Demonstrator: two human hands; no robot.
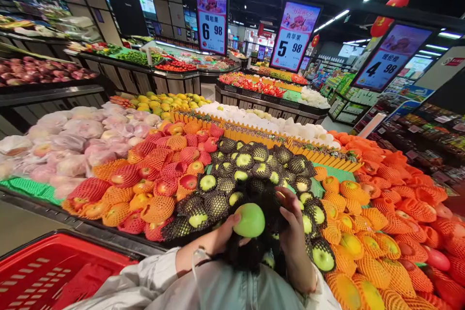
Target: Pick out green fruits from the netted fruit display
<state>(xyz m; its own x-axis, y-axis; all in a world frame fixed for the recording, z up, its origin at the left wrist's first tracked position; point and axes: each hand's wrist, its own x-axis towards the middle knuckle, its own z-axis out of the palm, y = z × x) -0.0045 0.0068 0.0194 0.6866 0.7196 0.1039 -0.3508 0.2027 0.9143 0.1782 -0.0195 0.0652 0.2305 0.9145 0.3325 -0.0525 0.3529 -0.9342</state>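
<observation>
At far left, a red slotted plastic basket (39,264). Left hand (225,236): thumb and fingers closed on a smooth, round green apple (250,220), held before piled black-netted green apples (243,160). Right hand (292,220): fingers partly curled beside black mesh netting (272,212); grip cannot be determined.

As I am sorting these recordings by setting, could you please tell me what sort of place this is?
Most likely a supermarket's produce section: netted green apples lie heaped among other fruit, price screens stand above the displays, and a red basket is close by.
</observation>
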